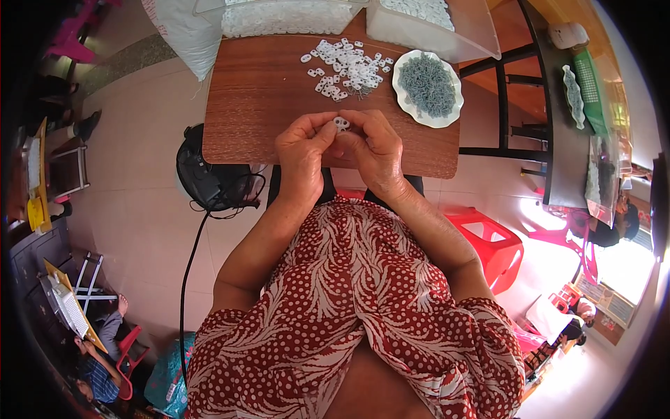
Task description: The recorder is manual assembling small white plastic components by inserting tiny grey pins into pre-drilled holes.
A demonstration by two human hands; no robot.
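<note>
At the far left another person (94, 363) sits on the floor by a red stool (129, 349), well apart from the work. A black fan (206, 178) lies on the tiled floor just beside the left edge of the wooden table (258, 98), its cord trailing down toward the lower edge.

Above the table's near edge the left hand (301, 150) has its fingers curled in, thumb and forefinger pinching a small white plastic piece (341, 123). The right hand (373, 150) meets it from the other side, fingers bent and tips closed on the same piece, so the two hands touch around it (how the piece sits between the fingertips is too small to tell).

Further back on the table lies a loose heap of white pieces (345, 66), and to its right a scalloped white plate (401, 94) filled with small grey metal springs (427, 85). Clear trays (447, 42) of more white parts stand along the far edge.

Right of the table, a red plastic stool (492, 244) stands on the floor.
</note>
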